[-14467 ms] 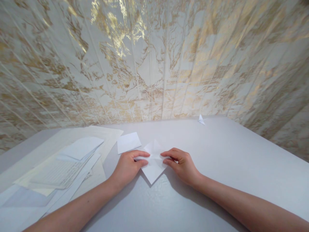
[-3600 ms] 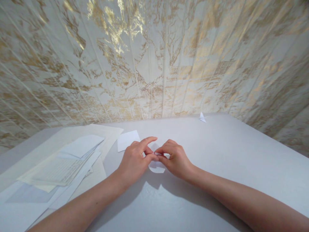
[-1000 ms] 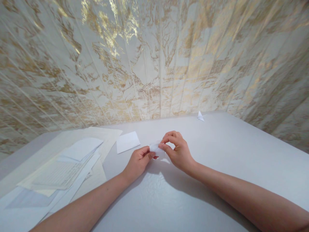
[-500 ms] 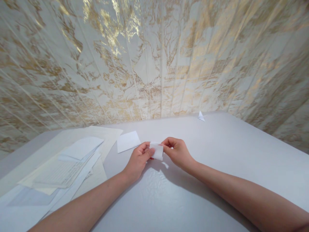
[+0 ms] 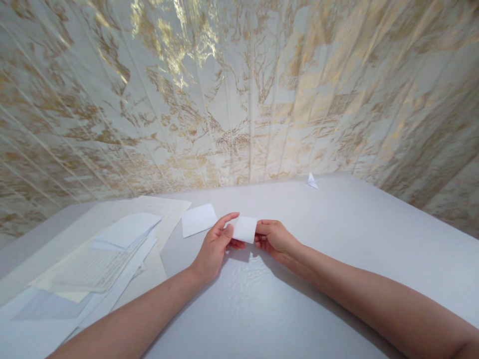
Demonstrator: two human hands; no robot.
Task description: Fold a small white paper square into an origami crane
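Note:
A small folded white paper [image 5: 245,229] is held above the table between my hands. My left hand [image 5: 216,243] pinches its left side, thumb on top and other fingers beneath, the index finger stretched along the far side. At the right edge is my right hand [image 5: 275,238], its curled fingers closed on that edge; the fingertips are partly hidden behind the paper. Behind my left hand, a flat white sheet [image 5: 198,220] lies on the table.
On the left lies a spread of loose papers [image 5: 90,264], some with writing, overlapping on larger cream sheets [image 5: 164,205]. A small folded paper shape [image 5: 312,181] stands near the back edge of the pale table [image 5: 239,309]. Gold-patterned covering [image 5: 232,99] rises behind.
The folded paper now looks wider and flatter toward me. My left index finger has straightened, and my right hand has shifted slightly down, its fingers moving from the paper's top corner to its right edge.

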